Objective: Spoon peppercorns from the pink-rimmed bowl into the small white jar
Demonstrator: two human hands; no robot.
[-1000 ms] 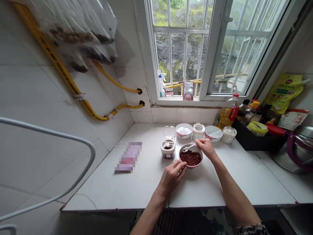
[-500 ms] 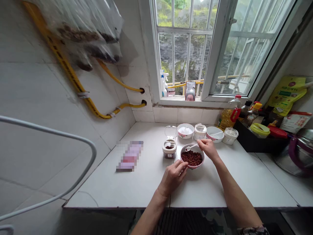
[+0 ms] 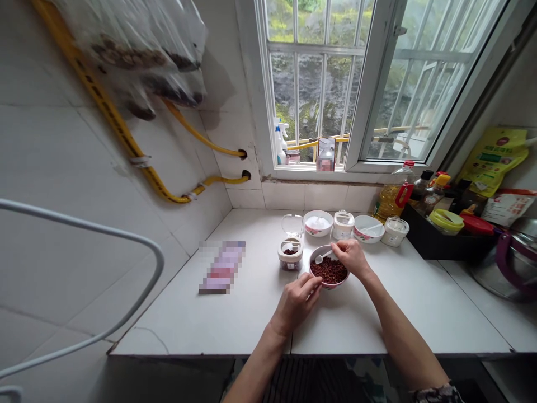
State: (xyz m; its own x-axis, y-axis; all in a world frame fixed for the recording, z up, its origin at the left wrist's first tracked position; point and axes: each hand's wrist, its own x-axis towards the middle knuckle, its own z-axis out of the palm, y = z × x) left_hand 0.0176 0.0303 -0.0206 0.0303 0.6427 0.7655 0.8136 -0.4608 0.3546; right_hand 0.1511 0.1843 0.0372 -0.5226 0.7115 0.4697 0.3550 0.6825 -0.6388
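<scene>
My right hand (image 3: pixel 348 257) pinches the handle of a small white spoon (image 3: pixel 320 259), whose scoop is over the left side of a bowl (image 3: pixel 334 287). Dark red-brown peppercorn-like grains (image 3: pixel 330 271) fill much of that bowl. With closed fingertips, my left hand (image 3: pixel 300 296) grips the bowl's near-left rim. Just left of the bowl stands a small jar (image 3: pixel 290 258) with similar dark grains inside. Its clear lid (image 3: pixel 292 224) is raised at the back.
Behind are a bowl of white powder (image 3: pixel 318 224), a lidded white jar (image 3: pixel 343 225), another bowl with a white spoon (image 3: pixel 369 230) and a second jar (image 3: pixel 395 232). An oil bottle (image 3: pixel 393 193) and a black condiment box (image 3: pixel 444 238) stand right. A blurred packet (image 3: pixel 222 267) lies left.
My right hand has shifted slightly left with the spoon, and the scoop has moved a little left and down within the bowl. My left hand stays on the rim.
</scene>
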